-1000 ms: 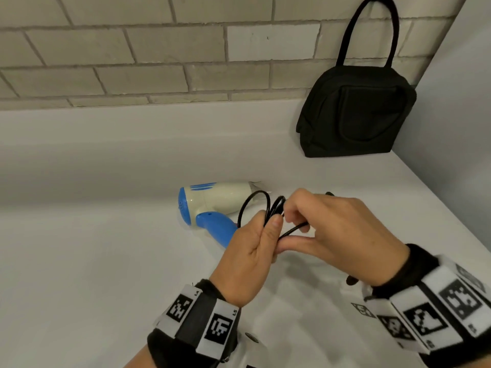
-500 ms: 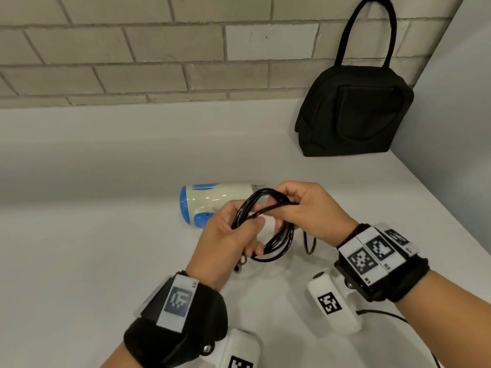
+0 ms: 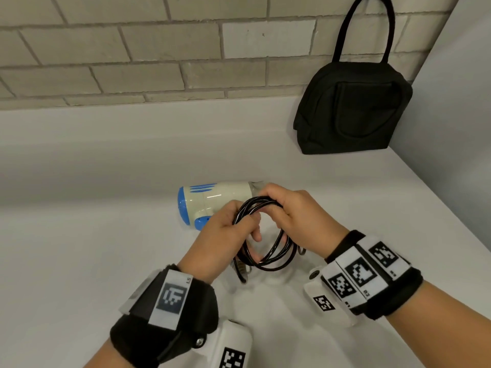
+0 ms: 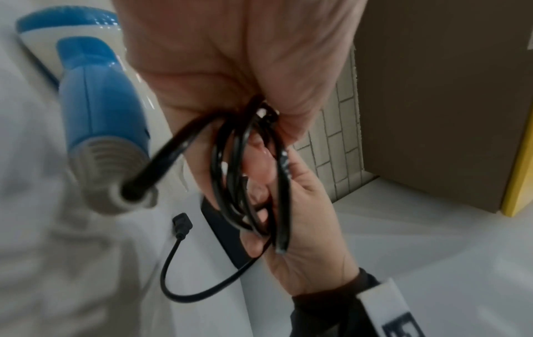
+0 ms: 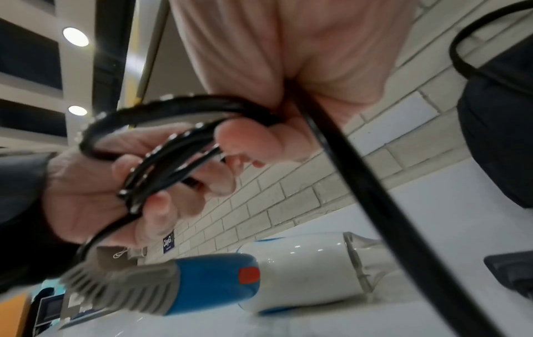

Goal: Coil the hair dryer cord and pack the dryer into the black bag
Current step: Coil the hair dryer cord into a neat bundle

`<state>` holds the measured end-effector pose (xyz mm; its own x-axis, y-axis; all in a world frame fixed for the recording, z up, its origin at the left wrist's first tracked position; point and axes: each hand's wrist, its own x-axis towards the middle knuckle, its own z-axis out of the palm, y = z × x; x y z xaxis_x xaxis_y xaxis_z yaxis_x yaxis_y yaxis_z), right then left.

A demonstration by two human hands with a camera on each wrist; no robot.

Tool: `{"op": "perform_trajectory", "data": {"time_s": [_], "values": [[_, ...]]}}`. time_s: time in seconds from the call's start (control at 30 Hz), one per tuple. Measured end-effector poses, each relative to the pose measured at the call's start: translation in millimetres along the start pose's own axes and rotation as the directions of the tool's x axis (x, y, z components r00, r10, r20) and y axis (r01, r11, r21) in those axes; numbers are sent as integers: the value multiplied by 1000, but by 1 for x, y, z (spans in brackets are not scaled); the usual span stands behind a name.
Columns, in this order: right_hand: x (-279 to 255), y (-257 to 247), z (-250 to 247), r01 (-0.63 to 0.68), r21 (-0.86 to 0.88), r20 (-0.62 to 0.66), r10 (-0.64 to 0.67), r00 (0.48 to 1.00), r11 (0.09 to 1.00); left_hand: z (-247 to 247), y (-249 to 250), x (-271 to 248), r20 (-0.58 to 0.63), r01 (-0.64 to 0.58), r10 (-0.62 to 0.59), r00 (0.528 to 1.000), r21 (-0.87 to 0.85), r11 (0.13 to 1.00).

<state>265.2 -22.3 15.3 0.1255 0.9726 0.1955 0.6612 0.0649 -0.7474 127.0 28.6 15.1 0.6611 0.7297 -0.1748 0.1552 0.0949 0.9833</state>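
A: Cord (image 3: pixel 268 251) first, since it is closest. It is black and wound into a bunch of loops, and both hands hold it up above the white table (image 3: pixel 79 261).

B: How does the left hand (image 3: pixel 218 240) hold it?

A: Its fingers are curled round the left side of the loops. In the left wrist view the strands run right through that closed hand.

B: And the right hand (image 3: pixel 297 221)?

A: It is just beside the left hand, on the right of the cord. Its fingers are bent over the top of the loops and pinch them there.

B: Does the cord go anywhere else?

A: Yes. One thick end goes into the grey ribbed end (image 4: pixel 115 173) of the blue handle (image 5: pixel 213 280), a little below the loops.

B: So where is the hair dryer (image 3: pixel 212 200)?

A: It lies on its side on the table, just behind the cord and the hands. Its body is cream and blue, and the blue back end points left. The hands hide part of it.

B: What is past the dryer?

A: The black bag (image 3: pixel 353 112). It stands far behind the cord, off to the right, in the corner. It leans on the brick wall (image 3: pixel 132 49), with its handle loop sticking up. I cannot tell if the top is open.
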Motion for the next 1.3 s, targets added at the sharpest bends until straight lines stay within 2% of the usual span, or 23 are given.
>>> {"op": "perform_trajectory", "data": {"time_s": [0.13, 0.27, 0.4, 0.47, 0.53, 0.6, 0.67, 0.7, 0.73, 0.8, 0.87, 0.9, 0.97, 1.03, 1.1, 1.17, 1.2, 1.27, 1.3], "values": [[-3, -1, 3, 75, -101, -8, -77, 997, 992, -1, 4, 0, 49, -16, 15, 999, 29, 999], [-3, -2, 6, 117, -142, -19, -121, 993, 983, 6, -2, -3, 33, -26, 31, 999, -129, 991], [0, 3, 10, 50, -15, -13, -50, 999, 999, 11, -9, -4, -50, -7, -4, 999, -232, 973], [-1, 5, 6, -56, 120, 78, 47, 996, 991, 8, -12, -4, -79, 2, -22, 997, -244, 970], [-4, 8, -7, -229, 191, 244, 179, 953, 955, 4, -13, -3, -107, 7, -36, 994, -264, 965], [-10, 14, -25, -346, 145, 398, 266, 878, 927, -2, -15, -2, -132, 7, -48, 990, -291, 957], [-19, 22, -44, -370, 30, 484, 310, 818, 929, -5, -17, -2, -151, 4, -52, 987, -301, 954], [-23, 25, -52, -365, -15, 486, 326, 811, 931, -5, -18, -2, -157, 2, -52, 986, -304, 953], [-27, 27, -60, -363, -31, 469, 334, 818, 931, -6, -19, -2, -164, -1, -53, 985, -312, 950], [-34, 31, -70, -345, 19, 358, 316, 879, 939, -6, -18, -2, -179, -8, -59, 982, -354, 935], [-39, 31, -70, -260, 155, 114, 244, 963, 953, -6, -17, -2, -193, -15, -71, 979, -409, 913], [-39, 30, -67, -193, 236, -40, 208, 977, 952, -6, -16, -1, -201, -20, -74, 977, -427, 904], [-37, 27, -56, -88, 275, -280, 168, 945, 957, -5, -15, -1, -221, -38, -69, 973, -446, 894], [-31, 24, -39, -64, 145, -382, 115, 917, 987, -4, -13, -1, -257, -69, -55, 965, -452, 889], [-25, 22, -25, -66, -149, -364, 8, 931, 987, -4, -12, -1, -315, -106, -47, 948, -451, 886], [-17, 16, -12, -48, -478, -178, -43, 983, 877, -4, -11, -2, -369, -133, -45, 928, -442, 887], [-14, 13, -5, -47, -592, -79, 0, 997, 805, -3, -11, -2, -388, -139, -47, 920, -436, 889], [-14, -4, 6, 27, -735, 104, 73, 992, 678, 0, -10, -3, -415, -157, -36, 909, -420, 894], [-15, -14, 10, 89, -761, 184, 82, 980, 643, 2, -10, -3, -423, -177, -13, 906, -407, 896]]}}
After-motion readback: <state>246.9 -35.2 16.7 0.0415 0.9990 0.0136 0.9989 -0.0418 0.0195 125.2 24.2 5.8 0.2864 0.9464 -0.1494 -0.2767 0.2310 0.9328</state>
